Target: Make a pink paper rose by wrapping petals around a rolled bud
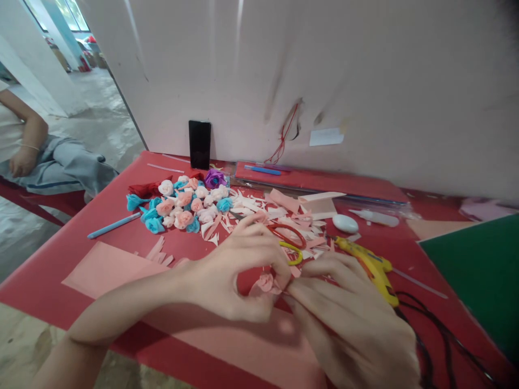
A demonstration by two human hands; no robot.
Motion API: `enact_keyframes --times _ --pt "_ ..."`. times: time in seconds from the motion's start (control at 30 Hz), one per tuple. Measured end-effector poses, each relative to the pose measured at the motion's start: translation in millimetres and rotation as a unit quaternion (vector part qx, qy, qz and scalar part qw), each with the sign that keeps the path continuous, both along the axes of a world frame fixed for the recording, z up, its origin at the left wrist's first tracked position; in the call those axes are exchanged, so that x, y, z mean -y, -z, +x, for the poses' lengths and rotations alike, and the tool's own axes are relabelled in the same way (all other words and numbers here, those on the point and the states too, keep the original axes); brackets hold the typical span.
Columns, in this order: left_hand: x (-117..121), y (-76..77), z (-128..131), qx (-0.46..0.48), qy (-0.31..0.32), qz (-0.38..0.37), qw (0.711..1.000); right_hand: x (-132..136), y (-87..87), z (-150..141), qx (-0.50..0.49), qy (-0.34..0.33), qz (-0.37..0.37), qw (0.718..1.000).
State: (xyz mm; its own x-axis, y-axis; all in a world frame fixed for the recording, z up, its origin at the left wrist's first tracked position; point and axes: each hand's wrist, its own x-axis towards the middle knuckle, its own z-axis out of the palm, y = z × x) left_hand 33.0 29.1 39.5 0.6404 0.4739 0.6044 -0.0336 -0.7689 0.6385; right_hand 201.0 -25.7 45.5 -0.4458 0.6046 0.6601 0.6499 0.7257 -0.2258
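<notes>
Between my two hands is a small pink paper flower (266, 283). My left hand (233, 270) curls round it, thumb and forefinger pinching its edge. The fingertips of my right hand (340, 308) press together at the flower's right side, close to the left fingertips. Below them a long pink paper strip (243, 337) lies on the table. Just beyond my hands are scissors with red and yellow handles (290, 237), their blades partly covered by my left fingers. A yellow glue gun (373, 267) rests beside my right hand.
Finished paper flowers (184, 202) in pink, white, blue and purple are heaped at the back left, beside paper scraps (259, 205). A phone (200, 145) leans on the wall. A green board (478, 270) and black cable (441, 324) lie right. A seated person (24, 140) is at far left.
</notes>
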Motion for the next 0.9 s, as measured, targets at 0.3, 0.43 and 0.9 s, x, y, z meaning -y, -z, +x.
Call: enact_keyframes --times 0.3,0.43,0.9 --pt "-3.1 -1.2 -2.9 -0.028 -0.009 0.093 0.995 0.5 0.4 -2.7 -0.054 -0.013 -0.075 0.996" --pt "-5.6 1.2 -1.7 -0.008 0.003 0.095 0.995 -1.4 -0.3 -2.9 -0.081 -0.026 -0.107 0.991" --pt "-2.6 4.5 1.7 0.063 -0.029 -0.076 0.995 -1.6 4.6 -7.0 -0.011 0.027 0.001 1.0"
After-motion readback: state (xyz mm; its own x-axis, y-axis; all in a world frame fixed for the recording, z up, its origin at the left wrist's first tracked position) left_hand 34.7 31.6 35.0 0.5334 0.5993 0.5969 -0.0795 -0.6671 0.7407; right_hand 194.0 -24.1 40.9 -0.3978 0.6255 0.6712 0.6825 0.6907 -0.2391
